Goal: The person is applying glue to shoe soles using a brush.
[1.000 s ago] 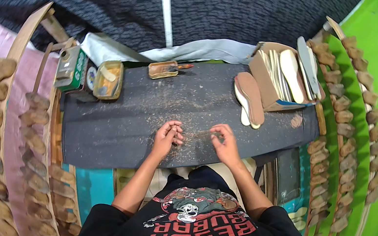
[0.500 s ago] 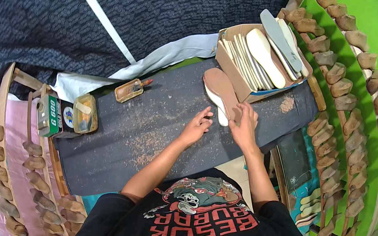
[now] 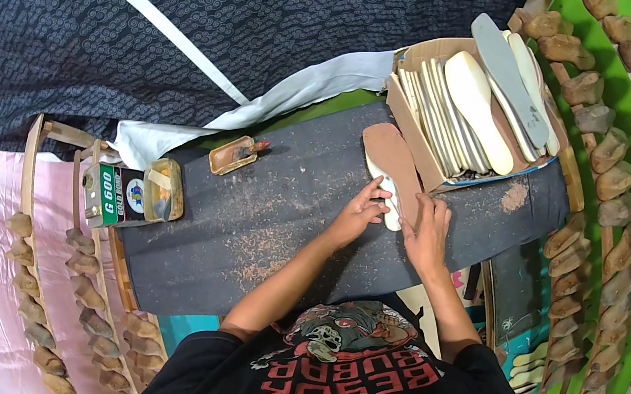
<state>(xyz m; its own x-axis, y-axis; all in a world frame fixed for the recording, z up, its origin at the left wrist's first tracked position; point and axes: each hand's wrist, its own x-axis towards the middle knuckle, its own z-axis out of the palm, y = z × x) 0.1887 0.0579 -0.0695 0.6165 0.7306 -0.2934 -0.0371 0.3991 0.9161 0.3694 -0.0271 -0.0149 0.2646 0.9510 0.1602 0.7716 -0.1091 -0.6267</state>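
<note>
Nearest: person in a black printed T-shirt (image 3: 352, 384), both forearms reaching out over a bench (image 3: 262, 222) covered in dark grey cloth, dusted with tan shavings.

Left hand (image 3: 358, 214): fingers spread, tips pressing the lower end of a pale flat insole (image 3: 386, 198) lying on the cloth. Right hand (image 3: 426, 235): flat, fingers together, lying on the near end of a brown flat sole piece (image 3: 392, 155) that overlaps the pale insole. Neither hand grips anything; both press down.

Just beyond the hands: an open cardboard box (image 3: 410, 121) at the bench's far right, packed with cream and grey insoles standing on edge.

Left end of the bench: a green-labelled glue tin (image 3: 118, 195) with a smeared lid. Farther back, mid-bench: a small brown brush (image 3: 235, 155).

Either side: wooden racks of tan shoe lasts (image 3: 617, 170).
</note>
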